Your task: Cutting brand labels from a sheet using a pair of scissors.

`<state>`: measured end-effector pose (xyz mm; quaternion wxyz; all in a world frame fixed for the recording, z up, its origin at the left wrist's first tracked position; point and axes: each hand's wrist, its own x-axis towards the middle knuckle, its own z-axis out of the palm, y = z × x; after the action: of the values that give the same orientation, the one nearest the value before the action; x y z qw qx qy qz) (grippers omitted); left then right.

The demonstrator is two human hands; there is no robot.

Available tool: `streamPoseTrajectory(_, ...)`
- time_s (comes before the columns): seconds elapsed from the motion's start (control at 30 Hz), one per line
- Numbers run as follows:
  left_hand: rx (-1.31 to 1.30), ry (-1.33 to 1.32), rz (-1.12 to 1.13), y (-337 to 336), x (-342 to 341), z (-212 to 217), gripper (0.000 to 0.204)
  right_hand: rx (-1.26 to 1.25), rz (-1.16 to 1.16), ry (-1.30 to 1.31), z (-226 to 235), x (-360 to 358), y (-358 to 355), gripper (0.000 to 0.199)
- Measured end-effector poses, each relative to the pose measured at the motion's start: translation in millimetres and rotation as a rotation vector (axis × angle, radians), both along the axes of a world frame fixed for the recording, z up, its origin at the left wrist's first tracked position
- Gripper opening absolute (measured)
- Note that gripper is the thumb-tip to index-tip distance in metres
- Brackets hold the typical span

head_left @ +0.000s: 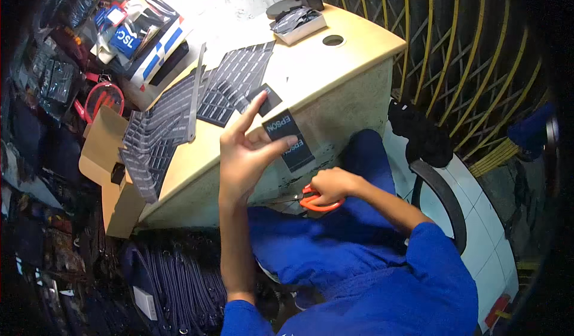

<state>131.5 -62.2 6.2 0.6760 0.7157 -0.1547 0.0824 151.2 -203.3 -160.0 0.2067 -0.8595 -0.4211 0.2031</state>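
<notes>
white lettering point(277, 124) stands on the black strip point(298, 155), black sheets point(244, 67) and blue packet point(125, 40).

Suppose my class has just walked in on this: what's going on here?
A person's left hand holds up a short black printed strip, the thumb lying across it, near the edge of a pale desk. Lower down, the right hand holds orange-handled scissors, clear of the strip. More black printed sheets lie spread on the desk.

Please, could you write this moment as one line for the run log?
left hand: holds black printed strip | right hand: holds orange-handled scissors | desk: black printed sheets on top
</notes>
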Motion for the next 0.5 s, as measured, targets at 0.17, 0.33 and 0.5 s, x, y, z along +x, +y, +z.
streamPoseTrajectory(0.17, 0.428, -0.221, 0.041, 1.1, 111.4, 9.0, 0.064, 0.245, -0.165, 0.289, -79.7, 10.0, 1.8, 0.061)
streamPoseTrajectory(0.33, 0.501, -0.329, 0.045, 3.0, 208.0, 5.1, 0.057, 0.36, -0.338, 0.499, -81.6, -9.5, -15.7, 0.066)
streamPoseTrajectory(0.5, 0.557, -0.268, 0.047, -41.7, 259.0, 17.2, 0.057, 0.267, -0.289, 0.371, -151.8, 1.8, -9.6, 0.054)
